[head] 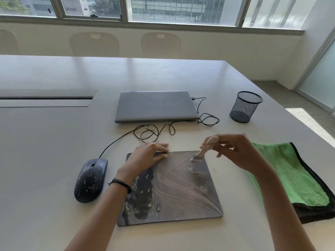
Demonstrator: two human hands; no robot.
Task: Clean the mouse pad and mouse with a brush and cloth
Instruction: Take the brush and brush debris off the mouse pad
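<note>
Brushed crumbs (196, 172) off mouse pad (181, 205), far right.
Gripped brush (201, 152) in right hand (233, 153), pinned pad with flat left hand (146, 154); best swept outward, short strokes.

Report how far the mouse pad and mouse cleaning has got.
Nothing looks finished. In hand: the right hand holds the brush at the mouse pad, far right corner, the left hand pressing it; crumbs dot it. Left: the speckled mouse; the green cloth lies untouched.

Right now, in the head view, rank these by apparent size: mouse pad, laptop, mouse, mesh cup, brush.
1. mouse pad
2. laptop, though it sits farther away
3. mouse and mesh cup: about alike, cup farther, so not ranked
4. brush, smallest
</note>
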